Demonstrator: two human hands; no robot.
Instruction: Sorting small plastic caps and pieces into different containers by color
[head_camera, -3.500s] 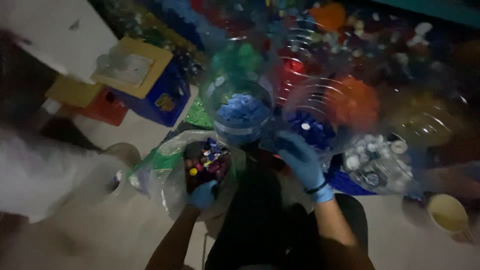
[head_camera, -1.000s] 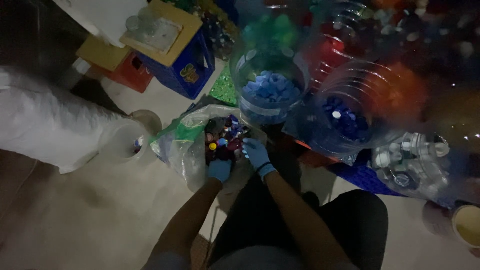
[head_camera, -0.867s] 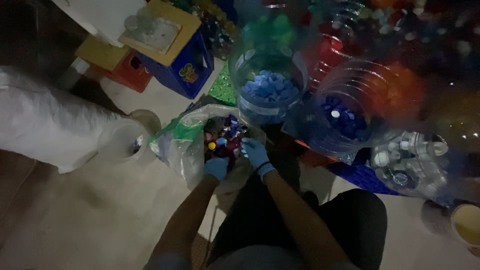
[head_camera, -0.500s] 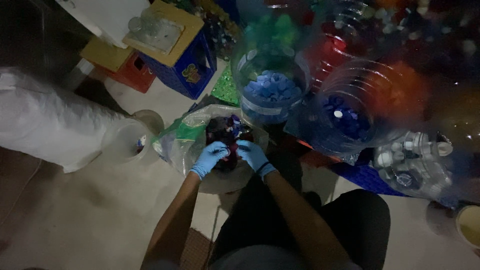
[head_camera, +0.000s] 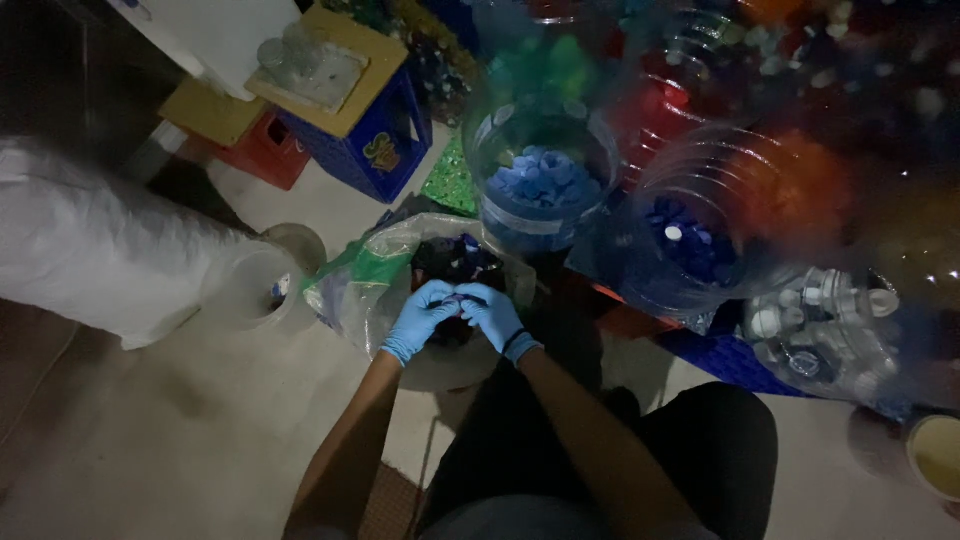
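Both hands wear blue gloves and meet over a clear plastic bag (head_camera: 365, 285) of mixed coloured bottle caps (head_camera: 455, 260) on the floor in front of me. My left hand (head_camera: 420, 318) and my right hand (head_camera: 490, 312) press together at the fingertips around something small and dark, probably a cap; what exactly they grip is too dim to tell. Just beyond the bag stands a clear jar of light blue caps (head_camera: 545, 180). To its right is a clear jar of dark blue caps (head_camera: 690, 240).
A white sack (head_camera: 100, 250) lies at the left beside a small clear tub (head_camera: 255, 290). A blue crate (head_camera: 375, 140) with a yellow lid and red boxes stand at the back left. Jars of white caps (head_camera: 820, 330), green, red and orange caps crowd the right.
My right hand came back from the blue-cap jars to the bag. My left hand rose from the bag's near edge, and both hands now meet over the caps.
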